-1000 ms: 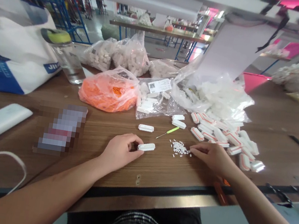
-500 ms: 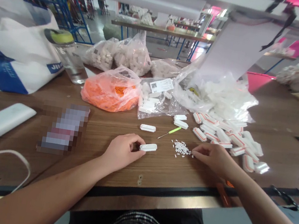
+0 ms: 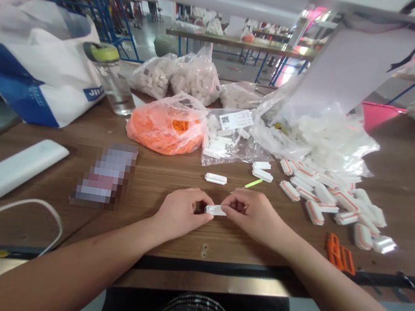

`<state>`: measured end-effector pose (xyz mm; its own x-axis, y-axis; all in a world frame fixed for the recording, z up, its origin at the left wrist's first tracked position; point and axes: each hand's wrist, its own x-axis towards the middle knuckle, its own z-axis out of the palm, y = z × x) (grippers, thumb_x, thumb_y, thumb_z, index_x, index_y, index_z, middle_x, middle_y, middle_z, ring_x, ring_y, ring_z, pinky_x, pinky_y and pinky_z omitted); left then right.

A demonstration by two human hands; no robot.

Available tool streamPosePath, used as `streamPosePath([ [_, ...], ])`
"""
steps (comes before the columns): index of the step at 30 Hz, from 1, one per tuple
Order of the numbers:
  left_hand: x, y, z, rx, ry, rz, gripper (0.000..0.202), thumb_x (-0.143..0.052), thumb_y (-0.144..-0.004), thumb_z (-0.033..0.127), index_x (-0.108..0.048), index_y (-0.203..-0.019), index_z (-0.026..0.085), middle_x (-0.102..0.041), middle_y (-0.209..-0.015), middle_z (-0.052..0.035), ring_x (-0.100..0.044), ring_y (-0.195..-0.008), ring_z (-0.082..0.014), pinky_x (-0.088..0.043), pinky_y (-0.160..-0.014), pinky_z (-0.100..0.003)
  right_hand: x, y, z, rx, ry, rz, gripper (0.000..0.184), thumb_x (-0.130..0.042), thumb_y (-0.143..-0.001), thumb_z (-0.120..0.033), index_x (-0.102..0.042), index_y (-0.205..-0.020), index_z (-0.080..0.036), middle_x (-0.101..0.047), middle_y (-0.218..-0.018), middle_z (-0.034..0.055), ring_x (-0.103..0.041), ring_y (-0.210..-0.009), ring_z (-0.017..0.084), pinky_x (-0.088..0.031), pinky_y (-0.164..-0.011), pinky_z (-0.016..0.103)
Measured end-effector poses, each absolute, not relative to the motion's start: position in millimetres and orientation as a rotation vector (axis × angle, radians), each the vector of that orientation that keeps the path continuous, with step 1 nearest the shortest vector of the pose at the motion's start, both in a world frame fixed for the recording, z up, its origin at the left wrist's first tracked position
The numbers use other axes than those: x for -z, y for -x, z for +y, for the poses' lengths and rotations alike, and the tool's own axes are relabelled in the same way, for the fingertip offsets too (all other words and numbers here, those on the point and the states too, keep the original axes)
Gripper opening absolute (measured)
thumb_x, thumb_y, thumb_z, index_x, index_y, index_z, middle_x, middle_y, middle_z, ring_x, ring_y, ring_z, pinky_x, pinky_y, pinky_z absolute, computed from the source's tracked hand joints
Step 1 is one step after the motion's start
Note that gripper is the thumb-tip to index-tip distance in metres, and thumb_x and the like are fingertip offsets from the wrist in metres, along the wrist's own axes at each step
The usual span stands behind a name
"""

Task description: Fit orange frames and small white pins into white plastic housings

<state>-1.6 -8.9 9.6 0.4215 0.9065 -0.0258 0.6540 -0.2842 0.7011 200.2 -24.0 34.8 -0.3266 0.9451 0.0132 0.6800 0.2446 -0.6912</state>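
My left hand (image 3: pixel 183 214) pinches the left end of a small oblong white plastic connector (image 3: pixel 214 210) just above the table. My right hand (image 3: pixel 251 214) is closed in a pinch over the connector's right end; anything between its fingertips is too small or hidden. Beyond the hands lies a similar white connector (image 3: pixel 215 178). A thin tool with a green handle (image 3: pixel 253 183) lies partly behind my right hand, which also covers the spot of the small white pegs seen earlier. Farther off are two more white pieces (image 3: pixel 262 174).
To the right lie several white pieces with orange edges (image 3: pixel 319 194) and orange plastic parts (image 3: pixel 339 254). Behind are a bag of orange parts (image 3: pixel 165 126) and clear bags (image 3: pixel 196 77). On the left are a bottle (image 3: pixel 114 85), a blurred flat object (image 3: pixel 105 176) and a white power bank (image 3: pixel 16 169).
My right hand has moved left from the pile of small white pegs to the connector in my left hand. The left hand keeps its hold. The view has shifted a little.
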Motion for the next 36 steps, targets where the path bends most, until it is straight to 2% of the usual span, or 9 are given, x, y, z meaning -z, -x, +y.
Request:
streamPosePath([
  [10,-8,2,-9,-0.532,-2.048,1.296,0.016,-0.07,-0.072,0.026,-0.072,-0.087,0.026,-0.056,-0.065,0.0047,-0.048,-0.057,-0.0114,-0.037,-0.059,-0.025,-30,-192,-16,-0.618,1.364,-2.279,0.013,-0.059,-0.08,-0.014,-0.067,-0.07,-0.018,-0.06,-0.061,-0.0016,-0.051,-0.057,0.011,-0.039,-0.065,0.029],
  [17,-10,-1,-11,-0.529,-2.044,1.332,0.013,-0.07,-0.072,0.028,-0.072,-0.085,0.024,-0.057,-0.064,0.0044,-0.048,-0.056,-0.0111,-0.037,-0.058,-0.024,-28,-190,-26,-0.092,1.189,-2.536,0.026,-0.049,-0.088,-0.018,-0.072,-0.074,-0.017,-0.06,-0.062,0.0026,-0.053,-0.064,0.016,-0.033,-0.068,0.034],
  [21,-10,-1,-11,-0.526,-2.038,1.337,0.012,-0.07,-0.072,0.029,-0.073,-0.083,0.025,-0.058,-0.064,0.0045,-0.047,-0.055,-0.0108,-0.036,-0.057,-0.025,-26,-184,-39,0.133,1.166,-2.567,0.027,-0.047,-0.089,-0.017,-0.072,-0.081,-0.013,-0.062,-0.064,0.0055,-0.053,-0.065,0.018,-0.033,-0.069,0.035],
  [26,-9,0,-9,-0.529,-2.017,1.332,0.013,-0.069,-0.072,0.026,-0.072,-0.084,0.024,-0.058,-0.065,0.0044,-0.046,-0.055,-0.0106,-0.036,-0.057,-0.025,-32,-208,-36,-0.059,1.308,-2.332,0.027,-0.047,-0.089,-0.021,-0.074,-0.087,-0.017,-0.067,-0.069,0.0043,-0.058,-0.067,0.017,-0.037,-0.07,0.032],
  [28,-9,0,-9,-0.532,-2.026,1.32,0.013,-0.069,-0.072,0.026,-0.072,-0.084,0.024,-0.058,-0.065,0.0042,-0.047,-0.055,-0.0107,-0.037,-0.059,-0.025,-36,-234,-27,-0.158,1.521,-2.198,0.024,-0.051,-0.086,-0.023,-0.074,-0.08,-0.019,-0.071,-0.077,0.0042,-0.062,-0.074,0.017,-0.039,-0.071,0.031],
  [30,-9,1,-8,-0.53,-2.043,1.306,0.013,-0.068,-0.072,0.027,-0.072,-0.085,0.024,-0.058,-0.066,0.0041,-0.047,-0.056,-0.011,-0.038,-0.06,-0.025,-38,-262,-17,-0.283,1.779,-2.14,0.021,-0.055,-0.081,-0.026,-0.073,-0.072,-0.021,-0.071,-0.072,0.0021,-0.062,-0.066,0.017,-0.04,-0.063,0.028],
  [32,-8,1,-8,-0.528,-2.06,1.303,0.013,-0.068,-0.073,0.027,-0.071,-0.085,0.024,-0.058,-0.066,0.004,-0.048,-0.056,-0.0112,-0.038,-0.06,-0.025,-37,-283,-9,-0.409,1.944,-2.092,0.019,-0.057,-0.076,-0.028,-0.074,-0.072,-0.022,-0.071,-0.071,0.0008,-0.063,-0.066,0.017,-0.042,-0.061,0.027],
  [36,-6,3,-7,-0.518,-2.096,1.311,0.013,-0.068,-0.073,0.028,-0.071,-0.086,0.025,-0.058,-0.065,0.0042,-0.048,-0.056,-0.0113,-0.037,-0.059,-0.025,-31,-296,-1,-0.573,1.995,-2.125,0.021,-0.057,-0.074,-0.032,-0.075,-0.076,-0.022,-0.073,-0.075,0.0009,-0.065,-0.071,0.018,-0.046,-0.063,0.027],
])
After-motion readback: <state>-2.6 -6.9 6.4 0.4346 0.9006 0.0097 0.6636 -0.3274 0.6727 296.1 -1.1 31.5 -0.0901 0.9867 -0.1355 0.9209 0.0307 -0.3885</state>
